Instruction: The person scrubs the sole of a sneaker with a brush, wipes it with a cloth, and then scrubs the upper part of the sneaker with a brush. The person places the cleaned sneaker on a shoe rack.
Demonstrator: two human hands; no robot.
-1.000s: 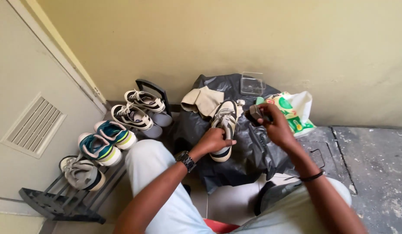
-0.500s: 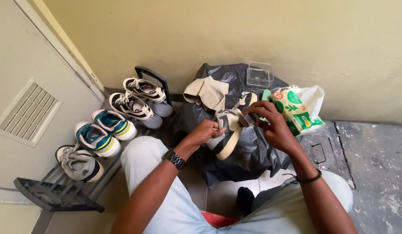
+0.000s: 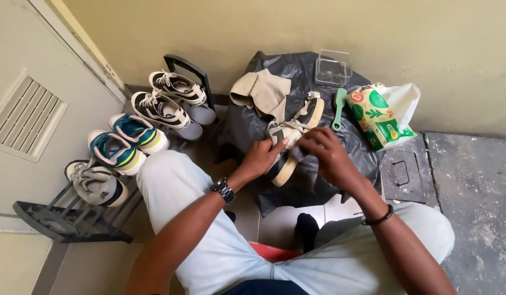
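Nearest the camera are the person's knees in pale trousers, with a strip of something red between them that is cut off by the legs. Just beyond, the left hand (image 3: 262,158), a watch at its wrist, rests its fingers together on the near side of a sneaker (image 3: 293,143), thumb laid along the upper. The right hand (image 3: 325,154), with a dark band at its wrist, covers the shoe's middle, fingers curled over the laces; whether they pinch a lace or only press on it cannot be told, since the knuckles hide the fingertips.

The sneaker is grey and white with a tan sole, lying tilted on its side on a black plastic sheet (image 3: 247,123) spread over the floor. On the same sheet, past the shoe, lies a folded beige cloth (image 3: 264,90) and a green brush (image 3: 338,108), touching the sneaker's far end or just beside it. Behind them stands a clear plastic box (image 3: 333,68), open at the top; its contents are hard to make out. Right of the brush sits a green and white bag (image 3: 382,112), its mouth crumpled so the inside is hidden.

To the left, a black shoe rack (image 3: 73,224) holds grey, teal and black-and-white pairs of shoes.
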